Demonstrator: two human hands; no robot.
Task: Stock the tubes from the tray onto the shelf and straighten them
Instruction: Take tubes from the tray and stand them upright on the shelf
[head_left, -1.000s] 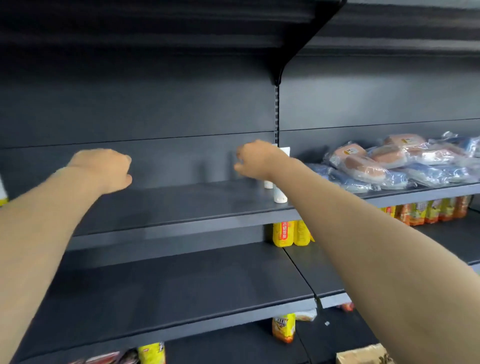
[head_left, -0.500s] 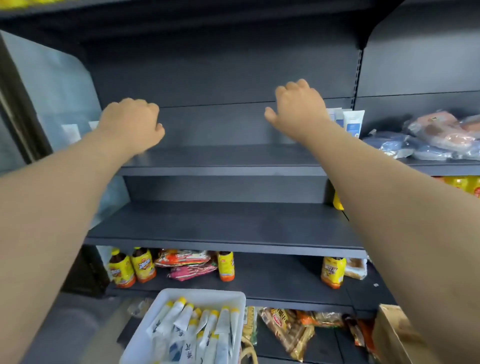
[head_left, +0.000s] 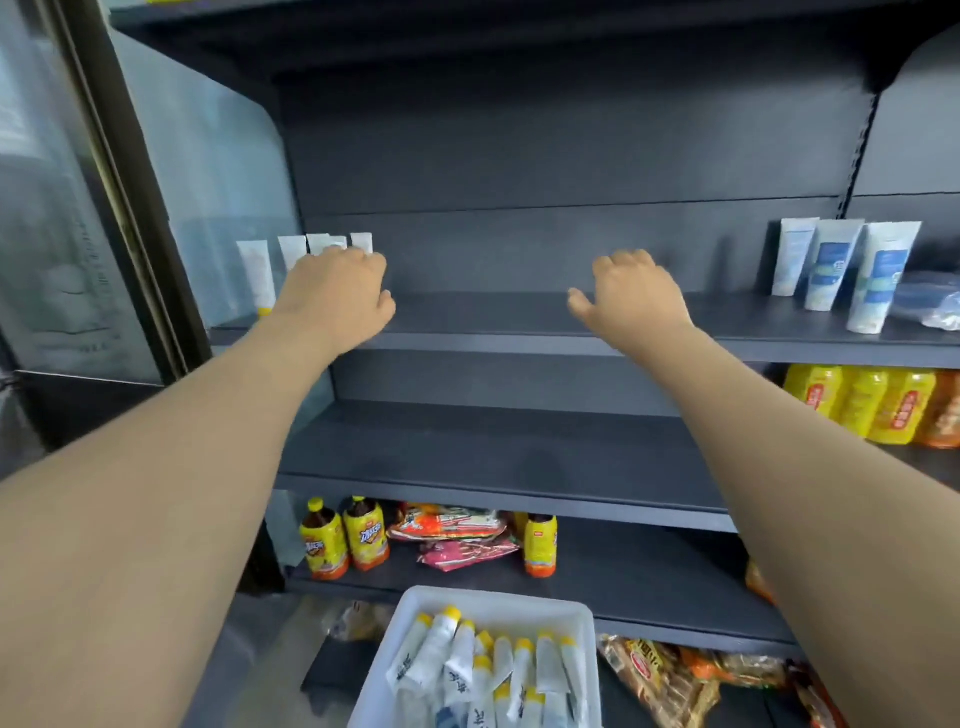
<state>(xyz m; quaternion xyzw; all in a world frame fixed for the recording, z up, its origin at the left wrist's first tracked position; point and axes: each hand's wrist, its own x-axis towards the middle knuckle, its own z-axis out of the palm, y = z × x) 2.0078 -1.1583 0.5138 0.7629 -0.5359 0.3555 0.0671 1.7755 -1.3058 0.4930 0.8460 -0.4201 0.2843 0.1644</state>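
Several white tubes (head_left: 255, 270) stand upright at the left end of the dark upper shelf (head_left: 483, 340). My left hand (head_left: 337, 296) is in front of them, its fingertips against the tops of the right-hand ones, with no visible grip. My right hand (head_left: 631, 299) hovers over the bare middle of the same shelf, fingers loosely bent and thumb out, holding nothing. Three taller white-and-blue tubes (head_left: 831, 265) stand at the shelf's right end. Below, a white tray (head_left: 493, 605) holds several yellow-capped tubes (head_left: 457, 660) lying flat.
A glass panel (head_left: 208, 197) and a dark frame close off the shelf's left side. Clear bagged goods (head_left: 930, 306) lie right of the tall tubes. Yellow bottles (head_left: 857, 405) stand lower right. Bottles (head_left: 343, 538) and snack packs (head_left: 452, 535) sit on a lower shelf.
My view has swung left and down, bringing the tray and the left tubes into sight. My left hand has arrived at the left tubes; my right hand has left the tall tubes.
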